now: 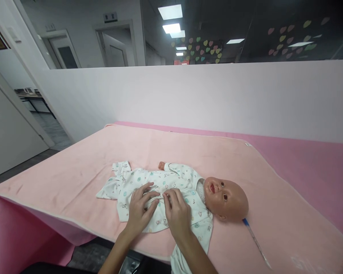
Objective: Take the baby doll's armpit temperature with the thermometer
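Observation:
A baby doll (226, 198) lies on its back, head to the right, dressed in a white printed baby gown (171, 177). One small doll hand (161, 165) pokes out of the far sleeve; the near sleeve hangs over the table's front edge. My left hand (141, 209) rests on the gown's middle with its fingers apart. Beside it, my right hand (177, 213) has thumb and fingers pinched together at the gown's front. A small bit of white cloth shows at those fingertips; whether it is a tie or the gown's edge I cannot tell.
A peach blanket (82, 167) covers the table over a pink cloth (308, 175). Right of the doll's head lies a thin clear stick with a blue end (255, 241), like a thermometer. A white half wall (188, 99) with glass above stands behind; a door (11, 125) is at left.

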Demonstrator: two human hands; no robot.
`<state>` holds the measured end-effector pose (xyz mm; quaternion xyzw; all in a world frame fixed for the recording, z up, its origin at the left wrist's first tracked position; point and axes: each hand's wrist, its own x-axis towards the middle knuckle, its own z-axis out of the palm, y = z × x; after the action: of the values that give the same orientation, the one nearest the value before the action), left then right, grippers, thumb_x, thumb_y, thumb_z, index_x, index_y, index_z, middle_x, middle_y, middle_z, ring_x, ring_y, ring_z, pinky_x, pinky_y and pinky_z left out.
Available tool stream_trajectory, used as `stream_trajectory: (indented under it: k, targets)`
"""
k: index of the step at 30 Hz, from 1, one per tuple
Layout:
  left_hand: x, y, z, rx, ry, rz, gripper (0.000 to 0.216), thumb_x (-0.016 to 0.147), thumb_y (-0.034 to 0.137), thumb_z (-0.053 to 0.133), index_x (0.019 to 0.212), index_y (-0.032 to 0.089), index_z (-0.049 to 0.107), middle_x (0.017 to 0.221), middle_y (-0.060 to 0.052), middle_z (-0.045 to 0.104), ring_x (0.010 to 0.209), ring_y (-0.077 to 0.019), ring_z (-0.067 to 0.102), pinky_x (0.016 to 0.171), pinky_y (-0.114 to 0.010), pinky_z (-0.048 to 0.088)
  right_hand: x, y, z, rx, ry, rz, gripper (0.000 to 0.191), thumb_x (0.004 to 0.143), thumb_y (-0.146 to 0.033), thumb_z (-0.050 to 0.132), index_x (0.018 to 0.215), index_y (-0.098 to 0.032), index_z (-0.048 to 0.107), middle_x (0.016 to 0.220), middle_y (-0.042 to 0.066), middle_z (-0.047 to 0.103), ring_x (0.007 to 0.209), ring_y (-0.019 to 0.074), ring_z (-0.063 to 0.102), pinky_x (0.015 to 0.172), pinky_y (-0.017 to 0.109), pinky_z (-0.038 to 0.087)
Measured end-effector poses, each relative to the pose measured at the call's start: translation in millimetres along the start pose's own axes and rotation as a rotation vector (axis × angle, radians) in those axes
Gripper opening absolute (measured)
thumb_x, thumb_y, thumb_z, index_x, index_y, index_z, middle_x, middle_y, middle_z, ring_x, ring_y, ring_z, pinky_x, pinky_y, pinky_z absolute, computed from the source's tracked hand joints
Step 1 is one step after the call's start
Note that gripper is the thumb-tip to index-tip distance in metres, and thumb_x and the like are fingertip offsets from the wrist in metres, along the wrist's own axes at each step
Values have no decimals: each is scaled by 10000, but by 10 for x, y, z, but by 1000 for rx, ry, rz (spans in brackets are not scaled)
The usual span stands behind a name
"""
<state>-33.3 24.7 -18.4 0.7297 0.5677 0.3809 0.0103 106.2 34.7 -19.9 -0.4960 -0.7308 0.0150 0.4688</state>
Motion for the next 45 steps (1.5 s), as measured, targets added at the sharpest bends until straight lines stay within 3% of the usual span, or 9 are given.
stream_trajectory:
  k: [7,14,20,28,37,45]
  targets:
    - [-4,-2,-11,-62,9,-23,183,825,311,504,942,264,636,1159,-41,529,1046,-222,500,879,-394,418,-15,-12,-32,20,-46,-58,207,865,-227,407,957,-183,587,1007,65,612,809,145,609,597,209,446]
    - [-15,-16,-2,-56,6,-10,176,821,306,516,940,267,640,1152,-41,532,1050,-221,493,888,-398,403,-15,5,-42,72,-20,-86,223,891,-192,379,886,-195,601,843,33,619,702,104,600,594,185,430]
    - [-12,-3,-4,-3,-34,17,182,835,293,489,958,267,621,1157,-39,533,1070,-221,475,873,-388,380,-31,25,13,-52,-25,-85,221,886,-199,393,889,-210,614,861,21,621,690,103,600,543,189,411]
    - [-52,40,15,84,-61,87,217,856,222,421,1009,232,574,1147,-43,544,1049,-205,472,874,-375,336,-45,3,-9,-47,-37,-60,215,870,-197,410,861,-208,625,830,17,611,680,97,592,548,184,403]
    - [-97,3,4,-39,-42,50,175,864,242,419,913,235,587,1111,-25,557,1030,-188,490,861,-363,359,-86,14,22,-83,-39,-81,232,889,-193,386,853,-210,615,815,8,608,662,94,584,559,182,400]
    - [-133,6,6,-9,-14,95,179,864,268,429,935,213,583,1104,-44,563,1029,-198,501,870,-376,370,-96,1,16,-74,-6,-58,224,898,-199,375,862,-195,597,796,7,616,677,106,585,555,193,382]
